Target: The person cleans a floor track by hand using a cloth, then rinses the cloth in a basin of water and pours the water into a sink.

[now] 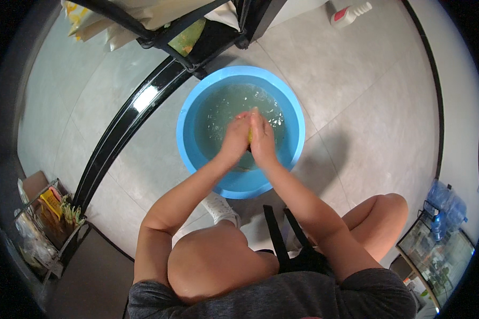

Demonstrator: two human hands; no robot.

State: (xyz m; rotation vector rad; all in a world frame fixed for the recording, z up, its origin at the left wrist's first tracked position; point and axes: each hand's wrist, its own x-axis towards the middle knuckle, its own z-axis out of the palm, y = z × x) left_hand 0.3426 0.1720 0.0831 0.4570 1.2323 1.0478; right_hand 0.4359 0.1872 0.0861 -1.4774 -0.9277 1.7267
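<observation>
A round blue plastic basin (239,192) holding cloudy water stands on the tiled floor before me. Over the water, my left hand (237,135) and my right hand (262,137) are pressed together, palms facing. Between them shows a small piece of something yellow (250,135), mostly hidden by my fingers; what it is cannot be told. Something dark shows just below it, between the heels of my hands. Light glints on the water around my fingers.
A black metal rack (175,54) with bags stands beyond the basin, and a glossy black floor track (131,119) curves along its left. A white bottle (349,16) lies upper right. A basket of items (50,223) is lower left; a glass tank (435,255) is lower right.
</observation>
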